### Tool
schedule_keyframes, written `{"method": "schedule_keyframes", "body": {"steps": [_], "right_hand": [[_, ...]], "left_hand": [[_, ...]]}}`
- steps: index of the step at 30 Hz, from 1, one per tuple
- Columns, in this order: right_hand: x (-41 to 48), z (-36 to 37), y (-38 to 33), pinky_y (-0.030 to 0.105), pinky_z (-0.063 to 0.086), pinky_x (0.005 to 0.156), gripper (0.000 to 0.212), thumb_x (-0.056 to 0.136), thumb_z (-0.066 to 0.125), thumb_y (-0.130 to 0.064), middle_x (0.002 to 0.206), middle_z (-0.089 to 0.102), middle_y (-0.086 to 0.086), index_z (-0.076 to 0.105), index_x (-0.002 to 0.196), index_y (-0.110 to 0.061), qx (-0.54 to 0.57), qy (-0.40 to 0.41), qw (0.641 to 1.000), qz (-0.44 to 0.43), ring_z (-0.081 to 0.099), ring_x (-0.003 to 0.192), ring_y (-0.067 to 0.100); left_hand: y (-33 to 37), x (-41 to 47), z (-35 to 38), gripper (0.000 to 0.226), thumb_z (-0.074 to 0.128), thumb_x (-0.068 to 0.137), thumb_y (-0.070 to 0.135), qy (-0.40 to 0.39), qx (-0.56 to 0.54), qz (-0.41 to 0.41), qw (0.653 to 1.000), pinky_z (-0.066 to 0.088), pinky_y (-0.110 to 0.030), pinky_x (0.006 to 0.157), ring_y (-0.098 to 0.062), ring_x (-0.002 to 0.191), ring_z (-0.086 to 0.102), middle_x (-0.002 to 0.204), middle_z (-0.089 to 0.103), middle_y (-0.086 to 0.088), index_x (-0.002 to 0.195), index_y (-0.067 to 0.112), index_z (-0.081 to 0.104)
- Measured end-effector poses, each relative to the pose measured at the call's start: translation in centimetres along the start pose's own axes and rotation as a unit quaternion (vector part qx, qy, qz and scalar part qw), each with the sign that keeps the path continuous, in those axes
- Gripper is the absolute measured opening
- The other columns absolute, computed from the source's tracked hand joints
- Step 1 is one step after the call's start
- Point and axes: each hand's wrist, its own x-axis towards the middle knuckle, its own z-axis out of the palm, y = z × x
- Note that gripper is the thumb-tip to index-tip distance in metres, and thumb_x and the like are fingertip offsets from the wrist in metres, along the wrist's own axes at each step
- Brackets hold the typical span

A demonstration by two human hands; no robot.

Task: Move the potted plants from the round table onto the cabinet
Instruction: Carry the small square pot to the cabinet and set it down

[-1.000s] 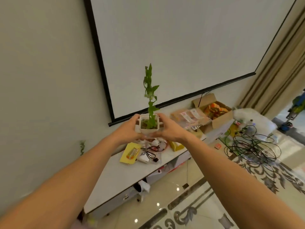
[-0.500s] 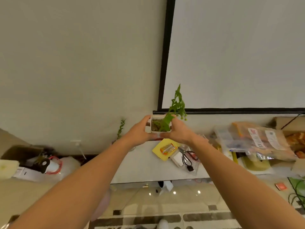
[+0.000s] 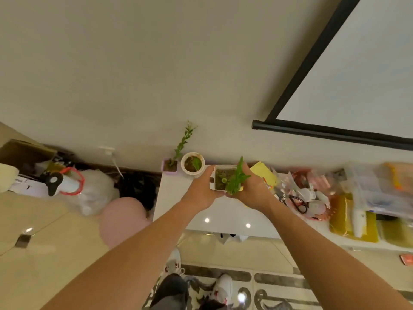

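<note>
Both hands, left hand (image 3: 202,193) and right hand (image 3: 251,191), clasped a square white potted plant (image 3: 225,180) above the cabinet (image 3: 174,198), beside a round white pot (image 3: 192,164); lowering it level would avoid spilling soil

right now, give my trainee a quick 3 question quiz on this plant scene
1. True or false: both hands hold the square pot.
2. How many pots already stand at the back corner of the cabinet? A) none B) two C) four
3. Fill in: the scissors lie to the ______ of the held pot.

Key
1. True: left hand and right hand clasp it from either side.
2. B: a purple pot and a round white pot, side by side near the wall.
3. Right, among the clutter on the cabinet top.
</note>
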Motion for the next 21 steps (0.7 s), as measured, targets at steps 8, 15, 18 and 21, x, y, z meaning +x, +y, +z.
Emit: {"method": "schedule_keyframes", "body": {"steps": [8,15,18,21], "right_hand": [[5.7,10.8,4.3,0.041,0.054,0.09,0.072,0.079,0.08,-0.007,0.114,0.063,0.002,0.039,0.137,-0.015,0.044,-0.052,0.997,0.032,0.064,0.105,0.027],[8.1,17.7,5.8,0.041,0.058,0.084,0.058,0.087,0.07,0.0,0.121,0.055,0.018,0.039,0.135,-0.013,0.065,-0.104,0.991,0.059,0.06,0.099,0.027],[8.4,18.7,6.4,0.054,0.048,0.101,0.065,0.084,0.059,-0.025,0.136,0.053,0.021,0.037,0.144,-0.013,0.06,-0.083,0.992,0.075,0.057,0.119,0.038],[8.9,19.1,7.4,0.055,0.048,0.1,0.07,0.085,0.069,-0.007,0.136,0.052,0.02,0.035,0.146,-0.012,0.064,-0.083,0.99,0.095,0.056,0.119,0.039]], "left_hand": [[-11.9,4.1,-1.3,0.069,0.074,0.086,0.013,-0.013,0.04,-0.055,0.998,0.049,-0.033,0.1,-0.022,0.114,0.058,0.128,0.062,-0.009,0.145,0.02,0.039],[-19.8,5.3,-2.2,0.071,0.08,0.081,0.023,-0.006,0.044,-0.087,0.995,0.054,-0.038,0.091,-0.023,0.106,0.065,0.103,0.054,0.022,0.139,0.034,0.039],[-21.2,5.9,-1.7,0.071,0.079,0.083,0.02,-0.015,0.036,-0.094,0.995,0.055,-0.044,0.093,-0.024,0.109,0.063,0.108,0.054,0.016,0.14,0.033,0.039],[-22.2,7.1,-0.8,0.068,0.076,0.084,0.017,-0.013,0.03,-0.087,0.996,0.054,-0.041,0.095,-0.023,0.114,0.062,0.111,0.056,0.015,0.139,0.034,0.04]]}}
